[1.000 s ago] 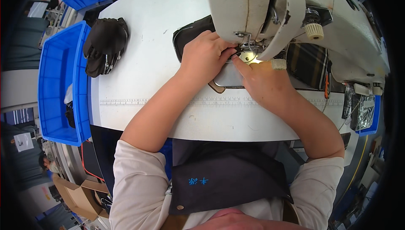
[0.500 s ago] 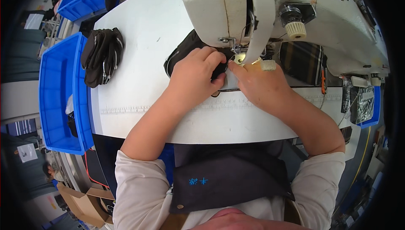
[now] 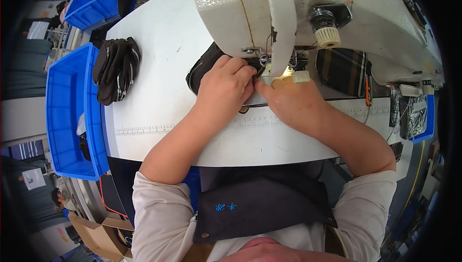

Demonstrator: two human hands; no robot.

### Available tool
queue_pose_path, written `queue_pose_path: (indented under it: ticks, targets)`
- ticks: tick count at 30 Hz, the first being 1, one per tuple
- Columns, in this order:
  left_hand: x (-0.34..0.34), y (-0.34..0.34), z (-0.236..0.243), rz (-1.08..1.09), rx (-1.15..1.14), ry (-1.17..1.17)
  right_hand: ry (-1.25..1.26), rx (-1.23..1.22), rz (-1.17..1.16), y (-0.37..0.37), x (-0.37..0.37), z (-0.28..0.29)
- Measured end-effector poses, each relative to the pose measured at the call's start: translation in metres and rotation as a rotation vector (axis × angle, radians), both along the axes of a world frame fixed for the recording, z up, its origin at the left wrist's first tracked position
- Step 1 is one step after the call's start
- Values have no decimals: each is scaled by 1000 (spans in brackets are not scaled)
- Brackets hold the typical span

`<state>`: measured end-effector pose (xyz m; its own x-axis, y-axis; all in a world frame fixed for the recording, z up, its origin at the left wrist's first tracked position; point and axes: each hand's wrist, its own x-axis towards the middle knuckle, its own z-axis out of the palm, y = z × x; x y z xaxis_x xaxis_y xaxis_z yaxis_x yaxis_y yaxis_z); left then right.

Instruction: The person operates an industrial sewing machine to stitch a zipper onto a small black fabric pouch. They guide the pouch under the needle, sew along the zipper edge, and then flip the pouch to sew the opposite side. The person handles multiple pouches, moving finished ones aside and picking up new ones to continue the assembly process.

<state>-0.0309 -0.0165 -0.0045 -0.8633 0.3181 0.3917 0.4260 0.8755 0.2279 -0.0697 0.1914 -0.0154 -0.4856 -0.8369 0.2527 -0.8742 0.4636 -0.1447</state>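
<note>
A black zippered pouch lies on the white table under the head of a sewing machine, its zipper curving along the left edge. My left hand is closed on the pouch, fingers bent and pinching its right part close to the needle area. Just right of it, my right hand reaches under the machine head. Its thumb meets the left fingertips at the pouch's edge, and its hand looks closed on the same piece. The other right fingers are partly hidden behind the presser parts, where a small lamp glows.
A stack of black zippered pouches sits at the table's left edge, beside a blue bin. Right of the needle lie striped dark fabric and an orange-handled tool. A ruler strip crosses the table near my forearms.
The view has shifted slightly, so the machine sits a little further left. My fingers have drawn closer together, the right thumb now against the left fingertips.
</note>
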Motion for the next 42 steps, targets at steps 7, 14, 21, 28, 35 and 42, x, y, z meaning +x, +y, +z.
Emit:
queue_pose_path:
  ticks: [7,14,21,28,35,42]
  targets:
    - [0,0,-1,-51,9,-12,-32,28,15,0,0,2]
    - [2,-3,8,-79,22,-92,-7,28,-1,0,2,3]
    - [2,-8,11,-117,105,-134,179,11,-4,0,9,10]
    - [-1,-14,14,-182,105,-141,269,34,4,-4,13,13]
    - [-3,-6,14,-113,57,-10,253,59,-8,-7,15,10]
    - [3,4,14,-1,-38,-9,174,81,-61,-5,18,8]
